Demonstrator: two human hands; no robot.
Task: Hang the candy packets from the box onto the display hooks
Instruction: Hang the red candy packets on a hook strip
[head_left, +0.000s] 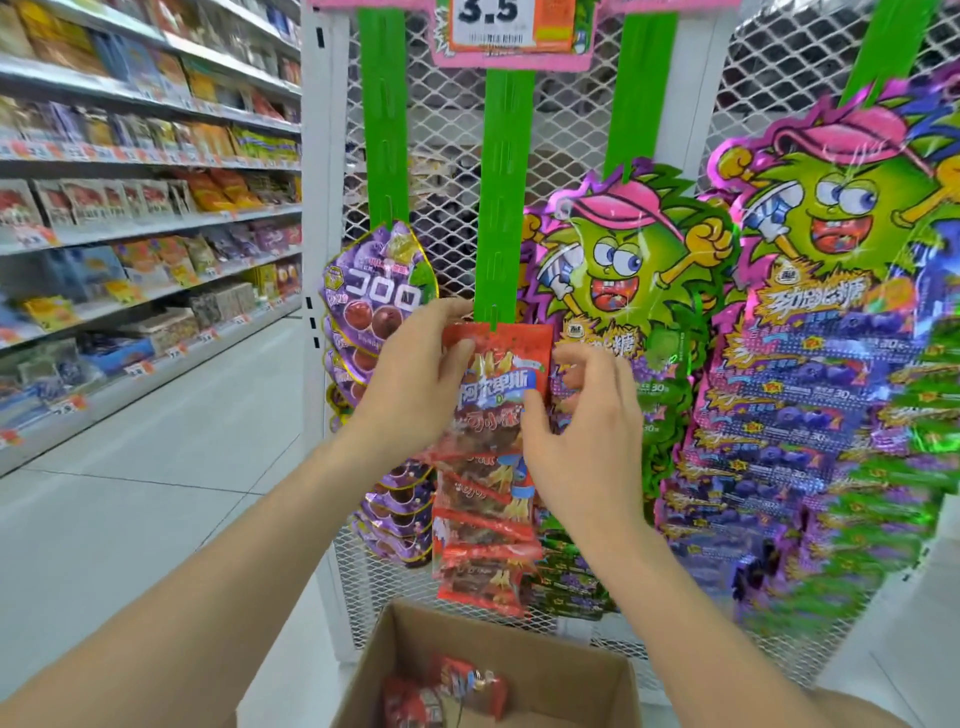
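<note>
My left hand (415, 379) pinches the top corner of the red candy packet (501, 364) and my right hand (582, 431) grips its side. Together they press its top against the green strip (506, 208), I think to catch a hook. Purple packets (374, 291) and monster packs (623, 291) crowd both edges, and the spare packets (457, 686) lie in the box (561, 670) below.

Setting: retail shop aisle. Long white shelves (156, 226) of packaged snacks with orange-and-white price tags (78, 404) at 9 o'clock; pink-framed "3.5" barcode price sign (511, 26) at 12 o'clock.
</note>
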